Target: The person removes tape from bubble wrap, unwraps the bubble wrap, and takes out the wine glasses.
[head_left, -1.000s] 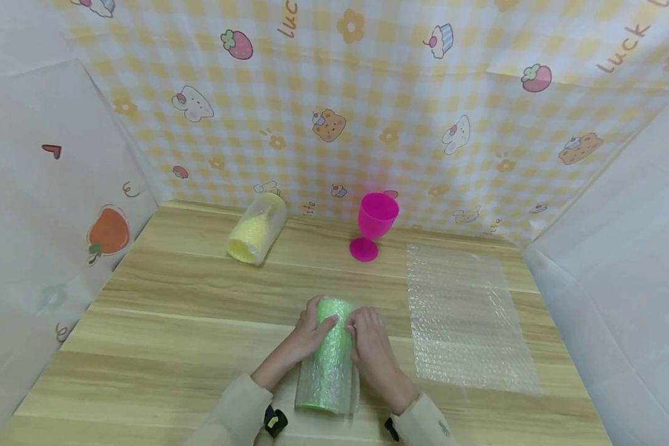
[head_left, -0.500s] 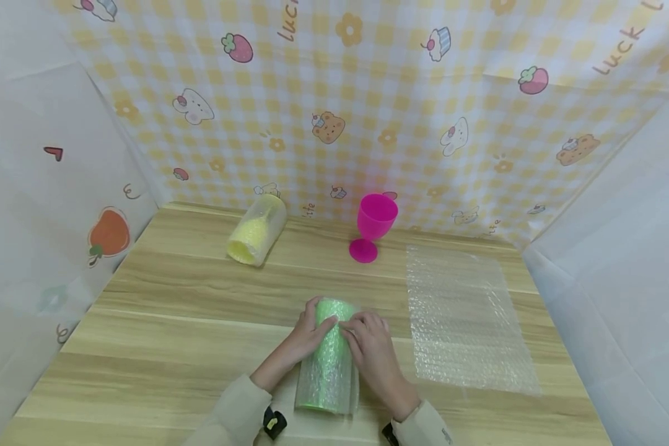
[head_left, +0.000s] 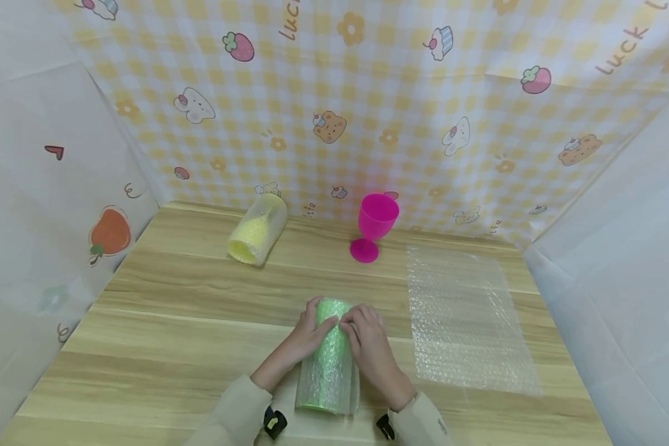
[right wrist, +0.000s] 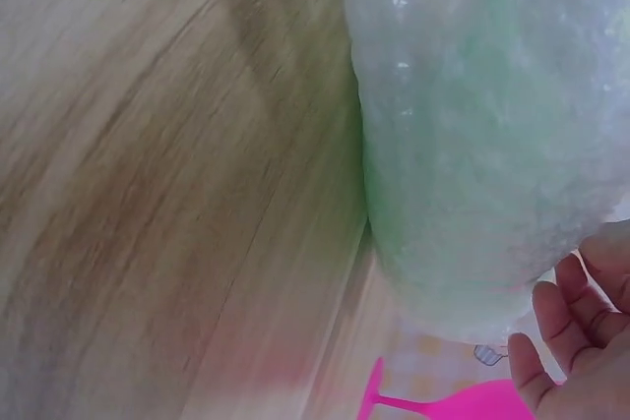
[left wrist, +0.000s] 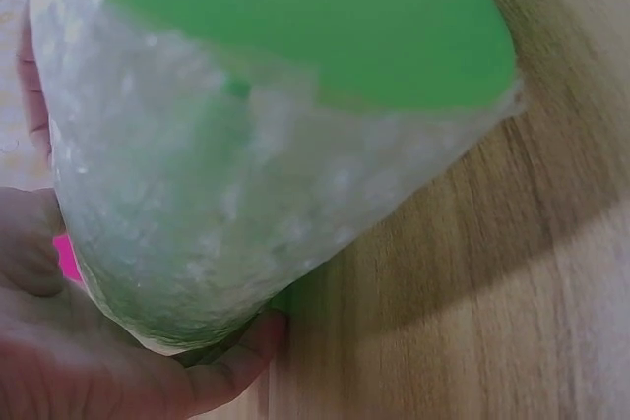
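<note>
A green goblet [left wrist: 374, 27] lies rolled up in clear bubble wrap [head_left: 326, 378], its round base facing me at the near end. Through the wrap its green stem shows faintly in the left wrist view. My left hand [head_left: 306, 334] grips the far part of the roll from the left, thumb across the top. At the upper right of the roll, my right hand [head_left: 372, 341] has bent fingers, with thumb and forefinger pinching the wrap near my left thumb. In the right wrist view its fingers [right wrist: 561, 327] are beside the far end of the roll.
Behind the roll stands a pink goblet [head_left: 378, 217]. A yellow goblet wrapped in bubble wrap [head_left: 256, 230] lies at the back left. On the right a flat bubble wrap sheet [head_left: 471, 322] lies on the wooden table [head_left: 161, 365]. A checked cloth [head_left: 290, 80] hangs behind.
My right hand's fingertips have shifted slightly left, from the roll's right side onto its top near my left thumb. The left hand and the roll have stayed in place.
</note>
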Demonstrator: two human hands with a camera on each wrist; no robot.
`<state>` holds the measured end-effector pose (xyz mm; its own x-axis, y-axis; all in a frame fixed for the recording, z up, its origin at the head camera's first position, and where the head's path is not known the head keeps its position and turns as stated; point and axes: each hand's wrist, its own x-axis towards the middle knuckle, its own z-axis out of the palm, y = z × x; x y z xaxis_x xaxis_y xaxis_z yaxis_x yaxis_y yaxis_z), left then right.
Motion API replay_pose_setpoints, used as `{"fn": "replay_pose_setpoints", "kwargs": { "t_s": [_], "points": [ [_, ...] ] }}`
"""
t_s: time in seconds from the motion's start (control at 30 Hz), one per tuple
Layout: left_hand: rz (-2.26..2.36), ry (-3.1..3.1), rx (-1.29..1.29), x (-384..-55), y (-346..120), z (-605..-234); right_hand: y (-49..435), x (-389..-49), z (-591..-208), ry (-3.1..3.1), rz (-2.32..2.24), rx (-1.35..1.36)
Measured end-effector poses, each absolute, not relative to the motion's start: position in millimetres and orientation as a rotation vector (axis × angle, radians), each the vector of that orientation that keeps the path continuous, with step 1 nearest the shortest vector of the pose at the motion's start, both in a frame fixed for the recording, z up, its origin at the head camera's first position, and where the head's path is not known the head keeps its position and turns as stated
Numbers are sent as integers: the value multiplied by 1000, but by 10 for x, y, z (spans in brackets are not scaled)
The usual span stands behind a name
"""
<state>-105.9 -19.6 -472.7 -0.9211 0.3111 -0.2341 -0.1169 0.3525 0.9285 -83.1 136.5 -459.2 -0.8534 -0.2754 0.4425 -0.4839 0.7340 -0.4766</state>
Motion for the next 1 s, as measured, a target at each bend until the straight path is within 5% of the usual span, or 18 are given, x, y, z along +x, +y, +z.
{"fn": "replay_pose_setpoints", "kwargs": {
  "t_s": [1.0],
  "points": [
    [1598,2248,169,-1068,-221,-4744,1538,-792,-4716,-2370,2012,190]
  ]
}}
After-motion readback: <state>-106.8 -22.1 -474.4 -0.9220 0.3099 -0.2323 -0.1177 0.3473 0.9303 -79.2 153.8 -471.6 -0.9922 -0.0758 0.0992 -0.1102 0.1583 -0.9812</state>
